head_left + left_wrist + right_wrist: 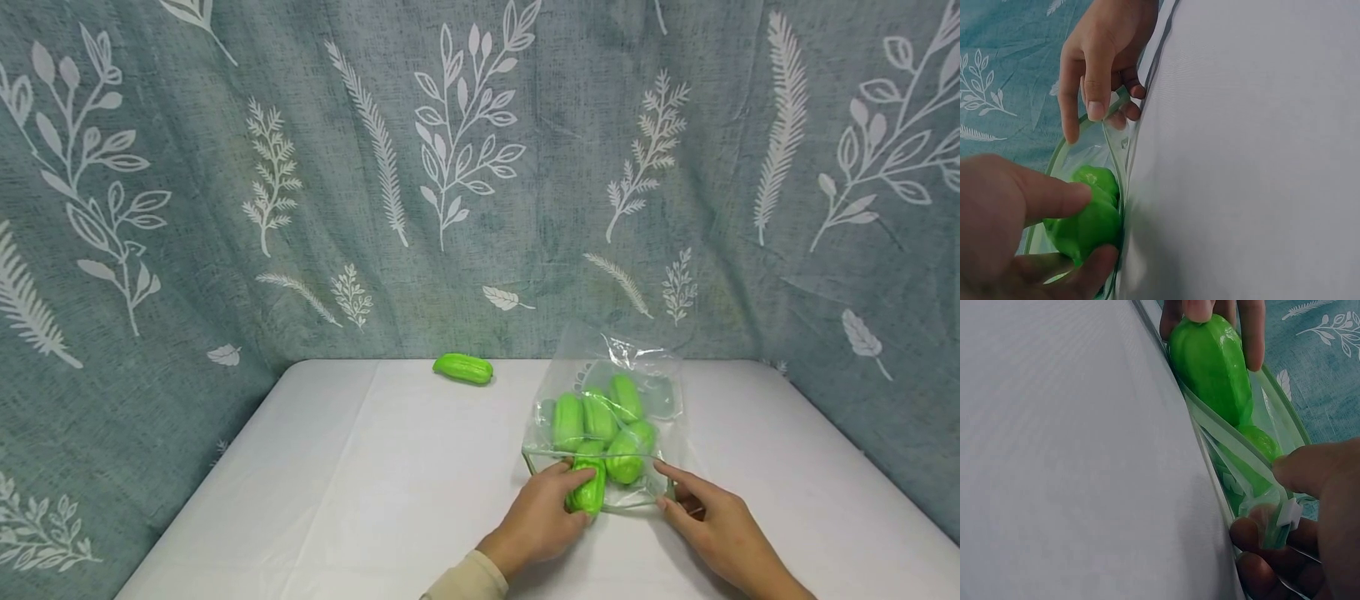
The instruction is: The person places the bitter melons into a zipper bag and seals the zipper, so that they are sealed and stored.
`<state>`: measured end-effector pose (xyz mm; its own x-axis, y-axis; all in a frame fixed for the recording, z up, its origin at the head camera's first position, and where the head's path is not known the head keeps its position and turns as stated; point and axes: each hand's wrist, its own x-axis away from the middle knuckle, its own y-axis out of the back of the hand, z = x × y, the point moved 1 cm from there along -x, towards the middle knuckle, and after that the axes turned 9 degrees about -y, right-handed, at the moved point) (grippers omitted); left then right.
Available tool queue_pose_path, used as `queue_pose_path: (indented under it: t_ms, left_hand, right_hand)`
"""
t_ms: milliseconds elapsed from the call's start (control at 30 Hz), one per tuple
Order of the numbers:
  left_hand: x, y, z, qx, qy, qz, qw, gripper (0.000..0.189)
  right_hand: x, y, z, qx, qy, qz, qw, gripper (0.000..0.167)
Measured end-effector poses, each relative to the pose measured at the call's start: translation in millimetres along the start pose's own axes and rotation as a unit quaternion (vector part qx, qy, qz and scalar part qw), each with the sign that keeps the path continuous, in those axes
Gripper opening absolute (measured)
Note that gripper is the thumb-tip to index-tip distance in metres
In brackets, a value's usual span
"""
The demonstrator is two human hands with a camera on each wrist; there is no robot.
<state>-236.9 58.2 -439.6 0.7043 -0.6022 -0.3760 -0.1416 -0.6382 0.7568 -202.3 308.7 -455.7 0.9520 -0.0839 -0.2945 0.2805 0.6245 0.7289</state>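
A clear zip bag [551,375] with a green-edged mouth lies on the table, its opening facing me. Several green cucumbers [567,423] are inside it. My left hand [542,515] grips one more cucumber [588,493] between thumb and fingers, with its far end inside the bag mouth. At the mouth's right corner, my right hand [722,527] pinches the bag edge. The right wrist view shows a white slider [1289,513] on that corner, by the right thumb and fingers. Plastic glare partly blurs the cucumbers deeper in the bag.
A single cucumber [463,368] lies near the table's back edge, left of the bag. The white-covered table [337,492] meets a blue-green leaf-patterned curtain [375,208] behind and at both sides.
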Motion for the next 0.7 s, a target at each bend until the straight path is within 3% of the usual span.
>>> queue_pose_path:
  t_ms: [233, 433, 700]
  left_hand:
    - [-0.1, -3.6, -1.6, -0.064, -0.029, -0.023, 0.9973, 0.052]
    - [0.3, -5.8, -1.6, -0.134, -0.055, -0.056, 0.9879, 0.047]
    - [3.1, -4.5, -2.4, -0.165, -0.086, -0.077, 0.9795, 0.043]
  right_hand:
    - [-0.4, 0.6, 0.3, 0.001, 0.003, -0.001, 1.0000, 0.048]
    - [-0.1, 0.8, 0.8, 0.002, 0.000, 0.001, 1.0000, 0.048]
    - [-0.2, 0.8, 0.5, 0.003, 0.000, 0.002, 1.0000, 0.048]
